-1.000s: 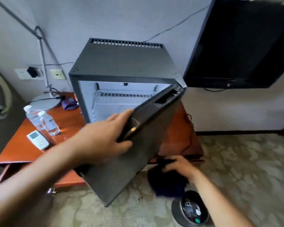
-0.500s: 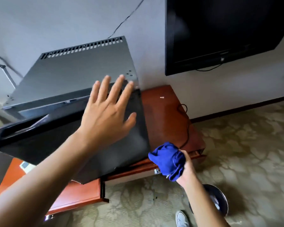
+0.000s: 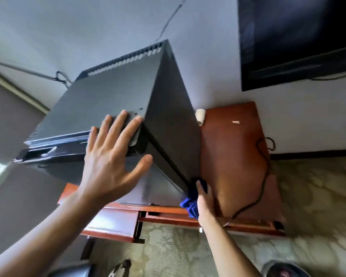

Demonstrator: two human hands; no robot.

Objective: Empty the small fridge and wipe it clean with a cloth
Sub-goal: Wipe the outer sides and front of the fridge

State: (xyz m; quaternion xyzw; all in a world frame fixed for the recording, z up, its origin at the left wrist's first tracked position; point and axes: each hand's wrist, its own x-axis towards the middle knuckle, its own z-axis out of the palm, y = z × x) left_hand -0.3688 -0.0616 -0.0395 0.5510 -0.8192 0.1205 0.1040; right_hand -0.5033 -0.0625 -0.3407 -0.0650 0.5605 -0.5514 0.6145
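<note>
1. Reddish-brown wooden desk (image 3: pixel 236 156) against the wall, standing on patterned carpet (image 3: pixel 312 196).
2. Small black fridge (image 3: pixel 128 92) sits on the desk's 9 o'clock half.
3. Black cable (image 3: pixel 263 176) trails across the top at 3 o'clock, down to the front edge.
4. Small pale scrap (image 3: pixel 235 122) at 12 o'clock, near the wall.
5. Desk drawer (image 3: pixel 112 224) ajar at 7 o'clock.

Daylight from my left, soft glare on fridge (image 3: pixel 116 100) top & door. Its right side sits in shadow. Slight motion blur; wide-angle bends edges around it.
</note>
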